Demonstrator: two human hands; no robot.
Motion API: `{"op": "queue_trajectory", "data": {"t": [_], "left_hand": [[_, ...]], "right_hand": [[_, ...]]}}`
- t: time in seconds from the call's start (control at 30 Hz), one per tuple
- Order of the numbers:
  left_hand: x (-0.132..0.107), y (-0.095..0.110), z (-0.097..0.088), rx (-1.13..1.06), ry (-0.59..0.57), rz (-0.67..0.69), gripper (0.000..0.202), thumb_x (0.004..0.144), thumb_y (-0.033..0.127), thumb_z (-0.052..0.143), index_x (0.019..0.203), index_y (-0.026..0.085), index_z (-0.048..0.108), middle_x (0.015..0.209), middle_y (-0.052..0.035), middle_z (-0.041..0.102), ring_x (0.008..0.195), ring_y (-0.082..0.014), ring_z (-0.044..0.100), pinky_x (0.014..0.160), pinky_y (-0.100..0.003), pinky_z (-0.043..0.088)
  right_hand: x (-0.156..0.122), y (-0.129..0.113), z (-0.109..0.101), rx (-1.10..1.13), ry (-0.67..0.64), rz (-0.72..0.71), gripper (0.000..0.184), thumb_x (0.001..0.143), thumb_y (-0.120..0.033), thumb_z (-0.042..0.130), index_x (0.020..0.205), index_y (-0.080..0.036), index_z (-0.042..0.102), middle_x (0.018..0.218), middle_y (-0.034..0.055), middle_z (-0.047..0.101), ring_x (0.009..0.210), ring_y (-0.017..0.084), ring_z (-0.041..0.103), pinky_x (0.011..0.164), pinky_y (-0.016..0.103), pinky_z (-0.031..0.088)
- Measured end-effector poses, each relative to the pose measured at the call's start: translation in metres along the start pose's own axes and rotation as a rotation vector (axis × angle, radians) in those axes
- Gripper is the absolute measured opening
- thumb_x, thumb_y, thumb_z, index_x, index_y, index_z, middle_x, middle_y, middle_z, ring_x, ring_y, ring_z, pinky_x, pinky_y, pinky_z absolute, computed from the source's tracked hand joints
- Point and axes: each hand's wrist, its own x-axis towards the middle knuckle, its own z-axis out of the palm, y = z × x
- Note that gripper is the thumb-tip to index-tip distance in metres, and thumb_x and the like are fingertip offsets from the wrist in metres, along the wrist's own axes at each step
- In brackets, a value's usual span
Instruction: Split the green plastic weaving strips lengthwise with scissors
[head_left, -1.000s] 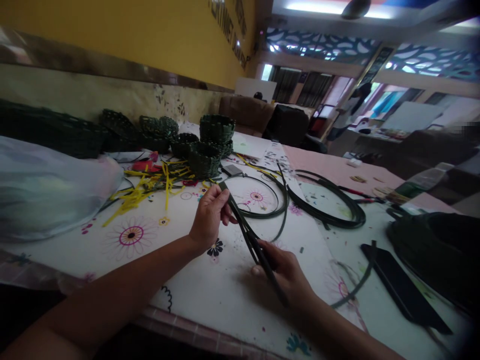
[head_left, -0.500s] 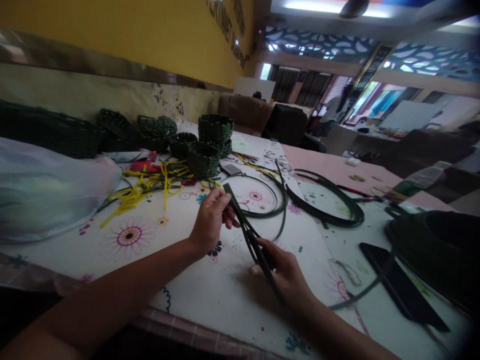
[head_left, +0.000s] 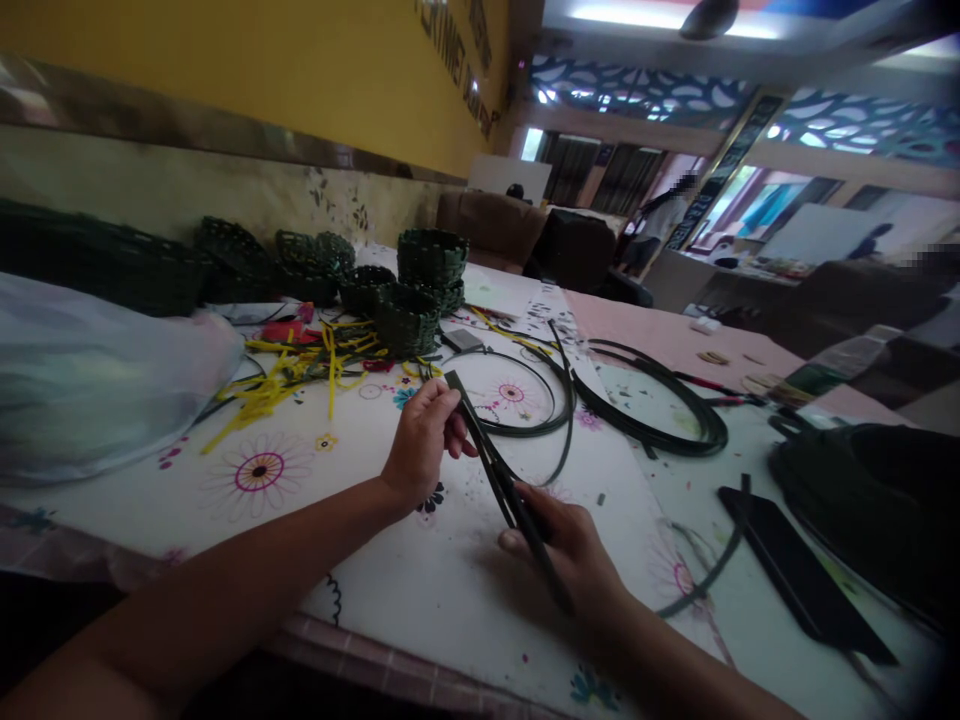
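Currently held: a dark green plastic strap (head_left: pixel 504 487), narrow and apparently doubled, spanning both hands above the counter (head_left: pixel 420 600).
Long axis: diagonal, from upper left, near the baskets, to lower right, toward the person's right forearm.
Left hand (head_left: pixel 420 437): nearer the strap's upper end; left fingers (head_left: pixel 457 428) closed around it, pinching it against the thumb.
Right hand (head_left: pixel 566 552): nearer the lower part; right fingers (head_left: pixel 534 505) closed on the strap, probably gripping it, though the dim light and the strap partly hide the contact.
Nearby: loose coils of green strap (head_left: pixel 649 410) lie just ahead of the hands and to the right.
Farther ahead: woven green baskets (head_left: pixel 409 320) stand beyond yellow strap offcuts (head_left: pixel 289 375).
Left side: a translucent plastic bag (head_left: pixel 97 380) lies on the counter.
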Motion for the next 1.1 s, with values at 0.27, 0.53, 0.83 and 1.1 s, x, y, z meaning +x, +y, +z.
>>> {"op": "queue_trajectory", "data": {"t": [0.27, 0.53, 0.83, 1.1], "left_hand": [[0.004, -0.001, -0.002, 0.057, -0.006, 0.03, 0.028, 0.084, 0.037, 0.055, 0.069, 0.02, 0.04, 0.048, 0.0078, 0.049, 0.032, -0.0045, 0.035, 0.039, -0.018, 0.042], [-0.003, -0.01, 0.0, 0.062, -0.034, 0.038, 0.027, 0.088, 0.037, 0.053, 0.07, 0.019, 0.042, 0.05, 0.0063, 0.052, 0.034, -0.0052, 0.043, 0.037, -0.015, 0.034], [-0.002, -0.009, 0.0, 0.039, -0.066, 0.022, 0.024, 0.088, 0.034, 0.052, 0.072, 0.019, 0.043, 0.052, 0.0065, 0.053, 0.037, -0.0046, 0.045, 0.039, -0.014, 0.035], [-0.005, -0.006, 0.002, 0.081, -0.062, 0.062, 0.024, 0.09, 0.033, 0.052, 0.072, 0.019, 0.043, 0.053, 0.007, 0.053, 0.037, -0.0037, 0.045, 0.039, -0.014, 0.035]], "right_hand": [[0.001, 0.009, 0.003, 0.043, 0.002, 0.024, 0.037, 0.077, -0.042, 0.066, 0.101, -0.014, 0.065, 0.064, -0.004, 0.044, 0.057, 0.011, 0.038, 0.053, 0.023, 0.032], [0.002, 0.012, 0.003, 0.01, 0.03, 0.027, 0.041, 0.075, -0.041, 0.067, 0.105, -0.014, 0.065, 0.068, -0.0019, 0.05, 0.06, 0.013, 0.042, 0.055, 0.024, 0.034], [0.003, 0.008, -0.001, 0.07, -0.014, 0.012, 0.038, 0.078, -0.046, 0.062, 0.098, -0.014, 0.063, 0.066, -0.0033, 0.041, 0.059, 0.011, 0.036, 0.053, 0.024, 0.031], [0.001, 0.002, -0.001, 0.125, -0.02, 0.016, 0.03, 0.078, -0.045, 0.064, 0.083, -0.016, 0.059, 0.064, -0.0045, 0.035, 0.058, 0.01, 0.032, 0.052, 0.023, 0.027]]}}
